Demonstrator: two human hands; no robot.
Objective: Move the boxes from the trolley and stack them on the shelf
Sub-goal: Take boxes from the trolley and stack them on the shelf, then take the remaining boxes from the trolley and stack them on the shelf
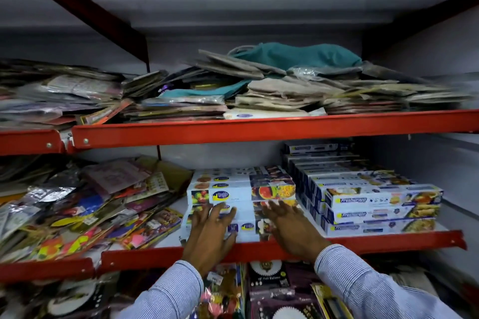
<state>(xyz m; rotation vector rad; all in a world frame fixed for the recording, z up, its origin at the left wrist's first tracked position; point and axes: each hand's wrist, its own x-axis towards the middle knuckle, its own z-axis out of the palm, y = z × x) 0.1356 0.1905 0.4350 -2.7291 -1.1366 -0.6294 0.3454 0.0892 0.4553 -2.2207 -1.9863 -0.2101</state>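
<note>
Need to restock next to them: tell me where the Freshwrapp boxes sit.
In the head view, the Freshwrapp boxes are stacked at the right end of the middle shelf, just right of the Healthy Wrapp boxes.

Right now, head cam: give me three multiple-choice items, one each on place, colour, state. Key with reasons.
1. Where does the white box stack sit?
A. left of the blue boxes
B. top shelf
C. on the floor

2. What colour is the shelf edge?
A. green
B. red
C. yellow

3. What are the hands doing?
A. gripping a bag
B. out of view
C. pressed flat on the stack front

Key: 1 A, the stacks stand side by side on one shelf. 2 B, every rail is red. 3 C, left hand and right hand lie open, fingers spread, on the boxes.
</note>
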